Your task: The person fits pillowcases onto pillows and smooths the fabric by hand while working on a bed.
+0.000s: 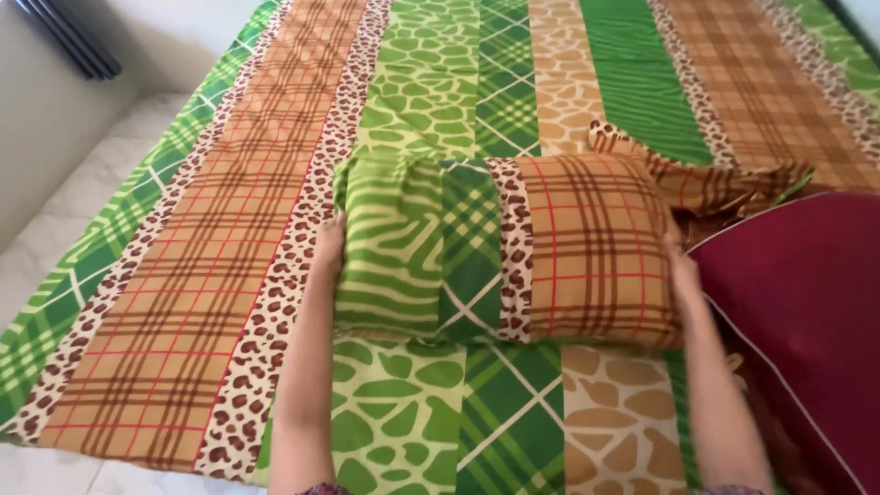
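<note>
At the far left a dark curtain hangs against a pale wall, above a strip of light tiled floor. Next comes the bed, covered by a patchwork sheet of green plaid, tan plaid, leopard spots and giraffe patches running in long stripes.

The left hand presses flat against the left end of a pillow, fingers spread along its side rather than curled around it. The pillow lies across the middle of the bed in a case of the same patchwork cloth. The right hand cups the opposite end in the same way, so the pillow is held between two palms.

To handle it well, I would keep even pressure from both sides and the pillow level, so the stuffing stays squared in the case.

At the right edge a maroon cushion with pale piping rests touching the pillow's corner, over a rumpled matching cloth.
</note>
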